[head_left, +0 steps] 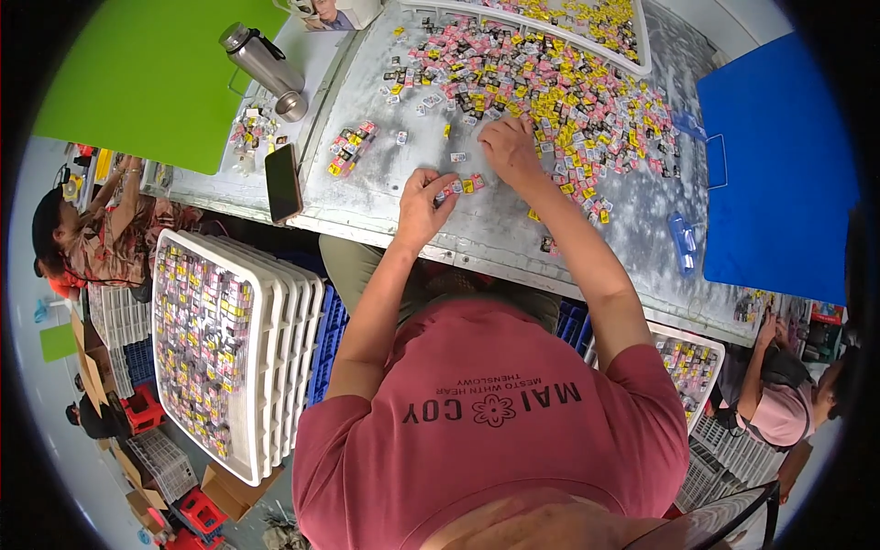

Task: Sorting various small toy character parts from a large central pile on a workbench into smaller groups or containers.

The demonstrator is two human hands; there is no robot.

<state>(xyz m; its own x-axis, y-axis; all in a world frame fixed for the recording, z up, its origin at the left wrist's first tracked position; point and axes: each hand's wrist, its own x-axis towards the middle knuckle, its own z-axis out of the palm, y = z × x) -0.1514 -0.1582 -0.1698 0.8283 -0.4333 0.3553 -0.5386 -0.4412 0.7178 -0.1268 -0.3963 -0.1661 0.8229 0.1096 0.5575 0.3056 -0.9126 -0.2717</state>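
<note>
Near the table's front edge, my left hand (pixel 426 211) has its thumb and fingers closed round the end of a short row of small square tiles (pixel 468 186), pink, yellow and white. Ahead and to the right, my right hand (pixel 511 154) reaches to the near edge of a wide loose pile of tiles (pixel 587 110) in pink, yellow, black and white. Its fingers are curled down and pressed together, and whatever they pinch is hidden. Between my hands lies a single white tile (pixel 458 158). A stacked block of tiles (pixel 352 148) rests farther left.
A phone (pixel 283 183) and a steel flask (pixel 261 60) are at the left. A white tray (pixel 646 41) of tiles sits at the back. Stacked trays (pixel 261 367) stand beside me. Green (pixel 137 82) and blue (pixel 779 174) panels flank the table; other people work on both sides.
</note>
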